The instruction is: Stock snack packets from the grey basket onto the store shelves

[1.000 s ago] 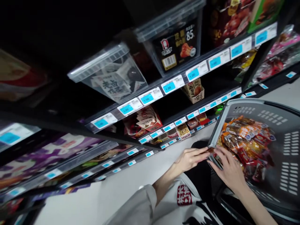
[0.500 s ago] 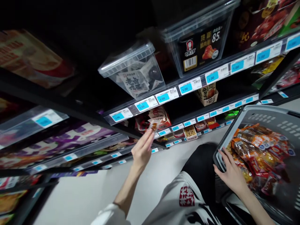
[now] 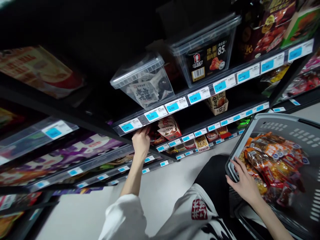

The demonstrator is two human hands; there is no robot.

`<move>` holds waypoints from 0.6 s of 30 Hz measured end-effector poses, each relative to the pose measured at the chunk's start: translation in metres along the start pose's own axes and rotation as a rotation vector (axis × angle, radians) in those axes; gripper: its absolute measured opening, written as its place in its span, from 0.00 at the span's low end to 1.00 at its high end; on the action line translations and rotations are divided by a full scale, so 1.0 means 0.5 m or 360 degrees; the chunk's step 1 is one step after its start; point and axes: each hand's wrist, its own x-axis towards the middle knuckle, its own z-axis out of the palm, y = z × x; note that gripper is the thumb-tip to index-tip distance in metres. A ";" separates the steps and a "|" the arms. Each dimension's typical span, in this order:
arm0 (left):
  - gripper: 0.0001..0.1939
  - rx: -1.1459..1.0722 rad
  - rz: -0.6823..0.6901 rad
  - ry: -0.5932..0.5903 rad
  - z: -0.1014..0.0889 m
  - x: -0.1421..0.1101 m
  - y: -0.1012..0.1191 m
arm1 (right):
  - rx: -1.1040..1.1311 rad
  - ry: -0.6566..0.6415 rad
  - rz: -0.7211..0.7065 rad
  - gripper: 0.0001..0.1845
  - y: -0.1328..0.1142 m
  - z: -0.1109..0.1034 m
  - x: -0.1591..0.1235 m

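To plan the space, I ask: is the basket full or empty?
Neither; it is partly filled. Snack packets lie heaped inside the basket, and much of its grey inside shows uncovered.

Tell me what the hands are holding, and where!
The right hand holds the basket by its rim. The left hand is partly hidden, so I can't tell there.
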 end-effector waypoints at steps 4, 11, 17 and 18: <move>0.24 0.0297 -0.0197 -0.0195 0.003 0.046 0.018 | -0.0010 0.0007 -0.0016 0.29 -0.001 -0.001 0.000; 0.26 0.0398 -0.0206 -0.0357 0.004 0.055 0.030 | 0.0056 0.0042 -0.0030 0.30 -0.006 -0.003 -0.001; 0.29 0.0332 0.0208 -0.0664 0.015 0.043 0.014 | 0.0107 0.0022 -0.0027 0.29 -0.007 -0.002 -0.001; 0.27 0.0341 0.0220 -0.0696 0.018 0.043 0.014 | 0.0121 0.0018 -0.0022 0.29 -0.007 -0.003 -0.001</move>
